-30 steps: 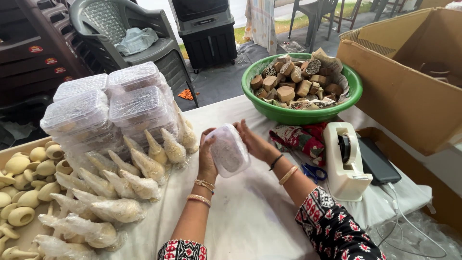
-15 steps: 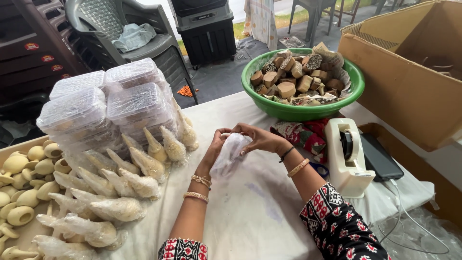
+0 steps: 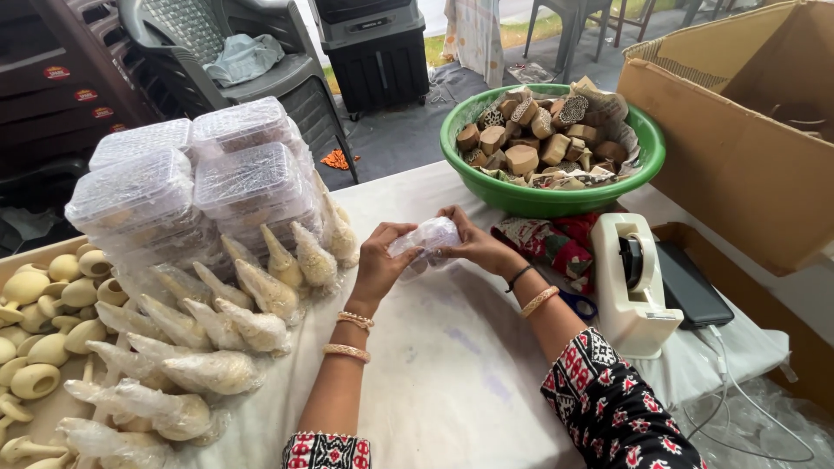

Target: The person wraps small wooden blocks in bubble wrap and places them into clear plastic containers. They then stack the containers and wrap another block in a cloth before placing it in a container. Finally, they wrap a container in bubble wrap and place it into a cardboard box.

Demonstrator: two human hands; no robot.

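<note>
Holding a small lump wrapped in clear bubble plastic (image 3: 426, 236) between both hands, a bit above the white-clothed desk (image 3: 452, 365). The left hand (image 3: 380, 260) has its fingers (image 3: 401, 233) curled around the near-left end of the bundle, and the right hand (image 3: 472, 243) pinches the other end with its fingers (image 3: 452, 217) closed over the top, so both grips are narrow and on the wrap.

Just left of the left fingers sits a heap of cone-shaped pieces in clear plastic wrap (image 3: 217, 339), with stacked clear plastic boxes (image 3: 200, 182) behind them. Further left is a tray of pale beige rounded pieces (image 3: 43, 304).

Beyond the right fingers there's a round green plastic bowl (image 3: 643, 169) full of carved wooden blocks. To the right of those fingers, near but not touching, stands a cream tape dispenser (image 3: 630, 287), with a patterned red cloth (image 3: 547, 243) between it and the hand. A big brown cardboard box (image 3: 738, 165) is well off to the right.
</note>
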